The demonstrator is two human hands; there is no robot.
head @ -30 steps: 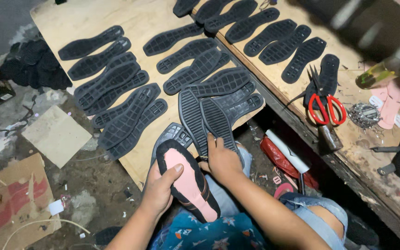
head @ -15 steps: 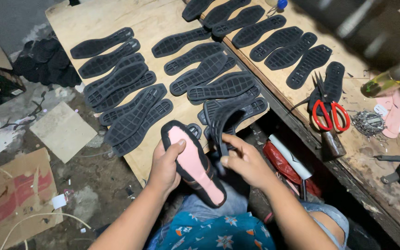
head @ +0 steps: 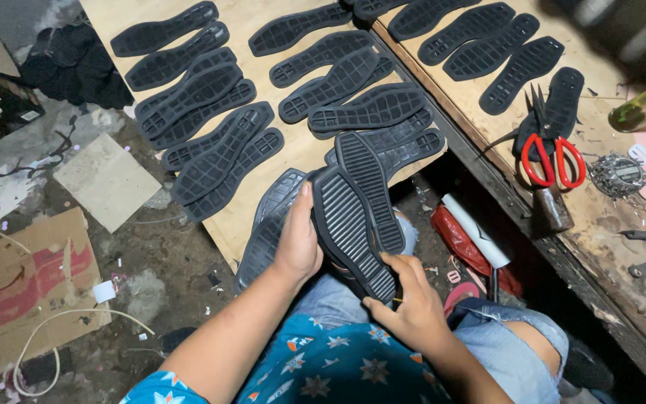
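Black ribbed rubber shoe sole (head: 349, 228), tread side up, is held over the person's lap between both hands. Left hand (head: 298, 243) is closed along its left edge, thumb up against the rim. Right hand (head: 413, 307) grips the heel end from below, fingers curled about it. A second black sole (head: 371, 187) lies just beyond the held one, touching it. Ahead of both hands, a plywood board (head: 300, 150) carries rows of black treaded soles (head: 211, 112). Well to the right of the right hand, red-handled scissors (head: 551, 153) rest on a wooden bench (head: 607, 217). Flattened cardboard (head: 24, 277) lies on the floor far left of the left hand.
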